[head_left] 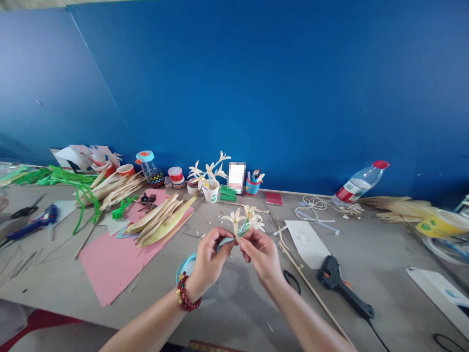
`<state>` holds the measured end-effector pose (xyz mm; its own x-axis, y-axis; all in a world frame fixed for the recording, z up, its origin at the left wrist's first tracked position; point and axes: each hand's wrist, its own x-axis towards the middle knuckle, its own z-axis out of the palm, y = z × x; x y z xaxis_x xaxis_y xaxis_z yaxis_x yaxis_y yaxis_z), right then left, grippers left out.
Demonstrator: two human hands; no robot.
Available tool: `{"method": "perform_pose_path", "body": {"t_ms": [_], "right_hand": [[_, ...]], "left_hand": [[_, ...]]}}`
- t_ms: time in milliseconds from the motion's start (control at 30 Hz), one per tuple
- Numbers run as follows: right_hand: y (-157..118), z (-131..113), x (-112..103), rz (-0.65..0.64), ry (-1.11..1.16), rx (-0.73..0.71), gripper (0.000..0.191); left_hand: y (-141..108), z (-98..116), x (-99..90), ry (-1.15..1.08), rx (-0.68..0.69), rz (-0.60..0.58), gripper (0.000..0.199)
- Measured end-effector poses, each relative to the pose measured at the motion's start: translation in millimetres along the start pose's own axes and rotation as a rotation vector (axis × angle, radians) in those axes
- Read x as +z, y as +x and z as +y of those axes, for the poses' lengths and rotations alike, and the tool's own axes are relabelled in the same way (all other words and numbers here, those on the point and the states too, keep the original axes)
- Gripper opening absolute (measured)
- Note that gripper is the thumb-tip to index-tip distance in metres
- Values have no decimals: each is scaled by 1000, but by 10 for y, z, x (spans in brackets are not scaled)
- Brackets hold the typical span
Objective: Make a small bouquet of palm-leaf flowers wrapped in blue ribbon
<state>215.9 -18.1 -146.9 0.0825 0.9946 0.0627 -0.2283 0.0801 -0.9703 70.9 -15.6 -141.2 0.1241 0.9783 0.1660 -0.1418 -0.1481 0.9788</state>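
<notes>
Both hands meet at the middle of the view, above the grey table. My left hand (214, 254) has its thumb and fingers pinched on a small light-blue strip (226, 241). Close beside it, my right hand (259, 252) pinches the base of a small bunch of cream flowers (236, 220) with bluish-green stems. The petals rise above the fingertips. The stem ends are hidden by the fingers. Under my left wrist, which wears a red bead bracelet, shows the rim of a light-blue dish (182, 266). A white cup (211, 192) holding similar flowers stands behind the hands.
Dried husks (161, 220) lie on pink paper (110, 264) at the left, with a blue glue gun (32, 225) farther left. At the right are a black glue gun (344, 286), a long thin stick (315, 293), white paper (308, 244) and a tilted plastic bottle (361, 183).
</notes>
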Motion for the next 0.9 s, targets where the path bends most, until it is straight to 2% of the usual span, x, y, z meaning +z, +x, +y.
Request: {"method": "perform_pose_path", "body": {"t_ms": [100,200,300,500,700,900], "right_hand": [[-18,-52,27,-15,63,28,32],[-26,-86,34,-91,94,37,27],[-24,-84,25,-149,90,29,23],[-33,-80,39,-114,121,27,24],[-35,-43,54,-66,115,28,27],[-7,-28,36,-67,121,41,28]], "left_hand": [[17,-3,-7,-149,-55,-21,16],[49,15,-26,-372,-162,-79,21],[65,35,-39,-481,-208,-106,21],[61,32,-42,-455,-197,-96,20],[63,28,-54,-321,-158,-54,20],[54,57,-72,-269,-178,-98,21]]}}
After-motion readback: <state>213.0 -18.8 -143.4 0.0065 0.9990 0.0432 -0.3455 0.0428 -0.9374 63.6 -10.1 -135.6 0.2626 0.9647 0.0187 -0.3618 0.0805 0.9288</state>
